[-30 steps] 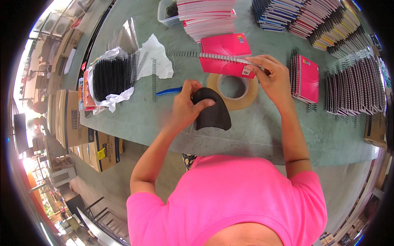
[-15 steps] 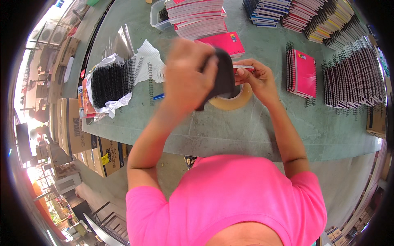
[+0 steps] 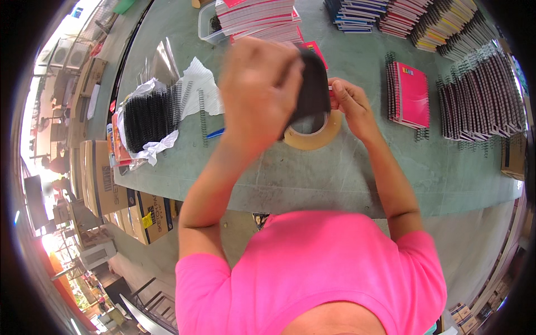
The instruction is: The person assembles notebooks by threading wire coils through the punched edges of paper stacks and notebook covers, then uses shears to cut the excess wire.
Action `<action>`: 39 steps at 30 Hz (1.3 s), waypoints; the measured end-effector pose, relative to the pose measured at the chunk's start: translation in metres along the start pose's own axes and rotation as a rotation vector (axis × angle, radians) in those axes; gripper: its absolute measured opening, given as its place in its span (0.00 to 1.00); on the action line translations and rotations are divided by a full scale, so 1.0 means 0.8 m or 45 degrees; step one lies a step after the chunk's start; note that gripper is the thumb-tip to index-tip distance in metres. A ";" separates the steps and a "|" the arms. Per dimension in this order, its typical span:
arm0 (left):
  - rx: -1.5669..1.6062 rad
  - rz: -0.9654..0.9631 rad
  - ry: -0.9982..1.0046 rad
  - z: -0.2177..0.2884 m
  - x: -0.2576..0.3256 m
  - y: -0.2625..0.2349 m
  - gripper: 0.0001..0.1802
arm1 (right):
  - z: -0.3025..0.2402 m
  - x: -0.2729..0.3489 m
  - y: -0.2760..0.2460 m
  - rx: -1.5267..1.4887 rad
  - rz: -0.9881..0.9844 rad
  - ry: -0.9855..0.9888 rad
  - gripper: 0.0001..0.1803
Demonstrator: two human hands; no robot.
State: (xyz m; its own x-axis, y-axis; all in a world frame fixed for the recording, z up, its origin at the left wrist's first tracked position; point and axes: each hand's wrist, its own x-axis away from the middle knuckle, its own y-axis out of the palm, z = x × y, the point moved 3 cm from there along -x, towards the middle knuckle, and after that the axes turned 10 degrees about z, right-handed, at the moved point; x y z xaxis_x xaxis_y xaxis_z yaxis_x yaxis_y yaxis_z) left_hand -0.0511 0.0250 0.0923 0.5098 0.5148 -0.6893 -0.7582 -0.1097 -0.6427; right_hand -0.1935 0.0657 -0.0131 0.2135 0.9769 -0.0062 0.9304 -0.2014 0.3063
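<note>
My left hand (image 3: 259, 92) is raised over the table, blurred, its fingers curled at the edge of a dark flat piece with rounded corners (image 3: 314, 86). What sits inside that grip is hidden. On the other side of the dark piece, my right hand (image 3: 352, 103) pinches a thin red notebook (image 3: 333, 96), of which only a small part shows. Whether the dark piece and the notebook are joined I cannot tell. Below them a roll of clear tape (image 3: 315, 139) lies flat on the green table (image 3: 312, 178).
Black binding coils (image 3: 148, 120) lie on white paper at the left, near a blue pen (image 3: 215, 133). Stacked unbound notebooks (image 3: 259, 22) stand at the back by a clear tub (image 3: 207, 32). Coil-bound pink notebooks (image 3: 412, 95) and a dark-coiled stack (image 3: 480, 100) occupy the right.
The dark piece has shifted a little right and away from me, over more of the pink notebook behind. My left hand is still blurred; my right hand keeps its pinch.
</note>
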 end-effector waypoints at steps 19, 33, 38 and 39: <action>-0.038 -0.724 -0.085 -0.030 0.107 -0.027 0.12 | -0.014 0.003 0.014 0.022 0.114 0.007 0.14; -0.095 -0.276 0.204 -0.026 0.000 0.037 0.13 | -0.003 0.007 -0.016 0.179 0.175 -0.015 0.10; 0.230 -0.319 0.041 -0.019 -0.007 0.045 0.13 | -0.004 0.009 -0.016 0.154 0.188 -0.021 0.08; 0.303 -0.287 0.053 -0.017 -0.006 0.048 0.13 | -0.004 0.010 -0.016 0.145 0.187 -0.015 0.09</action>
State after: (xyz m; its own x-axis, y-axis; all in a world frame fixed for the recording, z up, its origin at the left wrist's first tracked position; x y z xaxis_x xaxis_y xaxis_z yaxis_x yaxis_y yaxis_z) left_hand -0.0771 0.0067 0.0667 0.6878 0.4682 -0.5547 -0.6957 0.2072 -0.6878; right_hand -0.2050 0.0760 -0.0142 0.3524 0.9356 0.0191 0.9166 -0.3492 0.1949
